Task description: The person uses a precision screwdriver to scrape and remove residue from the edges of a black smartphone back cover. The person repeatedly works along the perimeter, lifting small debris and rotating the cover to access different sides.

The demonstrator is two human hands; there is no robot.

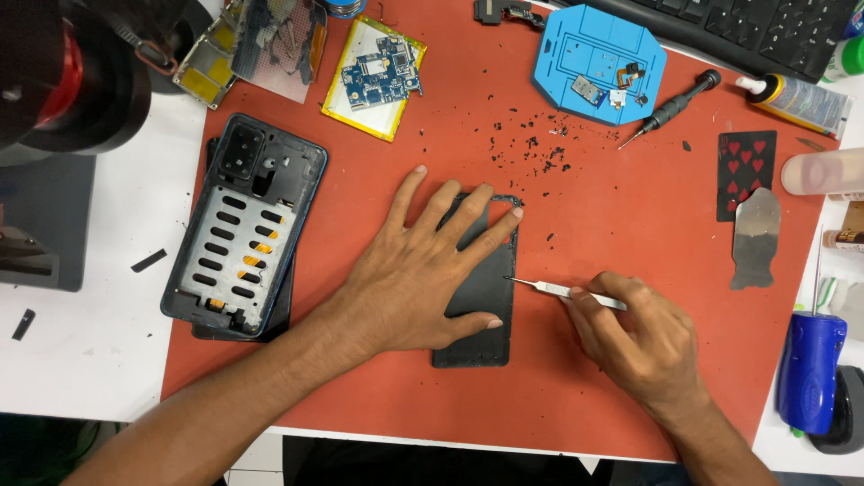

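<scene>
two hands on one job | left hand [409, 274] spread flat, pinning dark phone panel [486, 297] to red mat [630, 225] | right hand [634, 337] pinching tweezers [562, 290], tip at panel's edge

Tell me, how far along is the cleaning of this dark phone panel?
Done: black scrapings already litter the red mat, and the phone frame lies apart. In hand: left hand pins the dark panel; right hand works tweezers at its right edge. Left: residue at the top corner.
</scene>
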